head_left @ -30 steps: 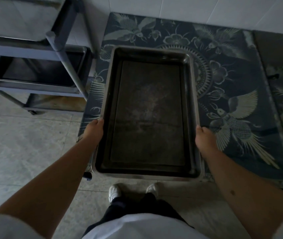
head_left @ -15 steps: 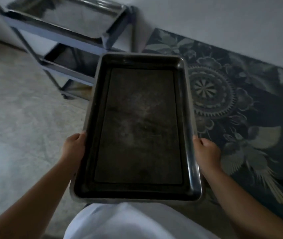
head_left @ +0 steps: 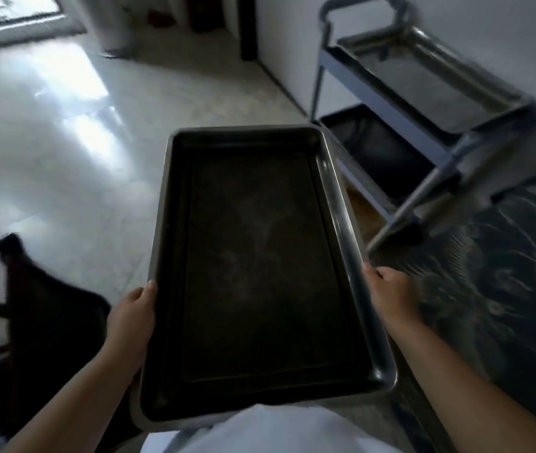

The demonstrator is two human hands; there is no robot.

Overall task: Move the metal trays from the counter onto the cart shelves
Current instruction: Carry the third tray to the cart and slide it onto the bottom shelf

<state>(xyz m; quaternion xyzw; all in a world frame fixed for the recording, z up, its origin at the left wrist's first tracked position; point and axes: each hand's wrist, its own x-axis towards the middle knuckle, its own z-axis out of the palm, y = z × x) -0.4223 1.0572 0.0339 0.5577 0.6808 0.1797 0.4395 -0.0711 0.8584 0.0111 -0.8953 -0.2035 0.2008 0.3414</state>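
Note:
I hold a dark rectangular metal tray [head_left: 260,266] level in front of my body, over the floor. My left hand [head_left: 131,317] grips its left rim and my right hand [head_left: 390,295] grips its right rim, thumbs on top. The grey metal cart [head_left: 439,152] stands to the upper right against the wall. Its top shelf carries a shiny metal tray [head_left: 423,83]. A darker tray [head_left: 377,155] lies on the shelf below. The counter with its dark patterned cloth [head_left: 501,269] is at the right, beside the cart.
A pale tiled floor [head_left: 80,152] with bright glare spreads left and ahead. A dark chair [head_left: 31,308] stands at the lower left. A white wall [head_left: 292,44] and a dark door frame are behind the cart.
I have turned left, away from the counter, with the tray lifted off the patterned cloth. The cart has shifted from the upper left of view to the upper right. Both hands keep their grip.

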